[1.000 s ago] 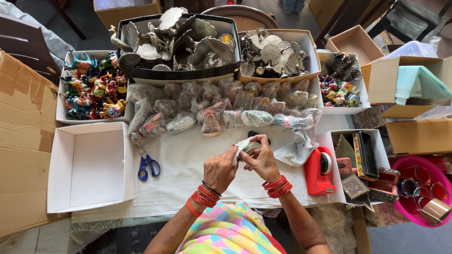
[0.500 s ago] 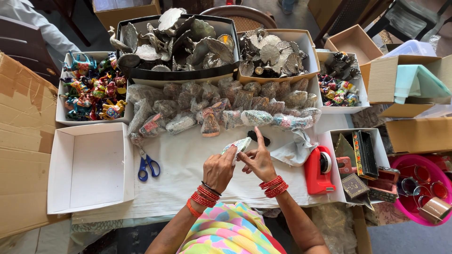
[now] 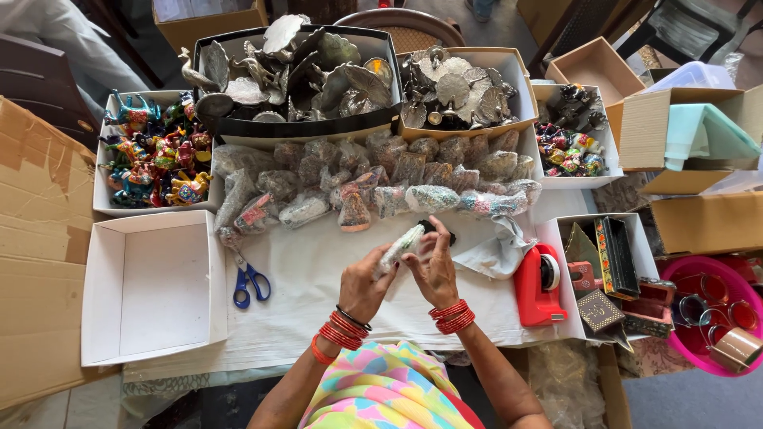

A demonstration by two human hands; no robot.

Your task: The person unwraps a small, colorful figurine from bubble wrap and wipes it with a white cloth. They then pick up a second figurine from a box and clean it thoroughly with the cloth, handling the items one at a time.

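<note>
A white-covered worktop carried an open white box, a red tape dispenser and blue scissors. Above its middle, the left hand and right hand closed their fingers around a bubble-wrapped bundle.
</note>
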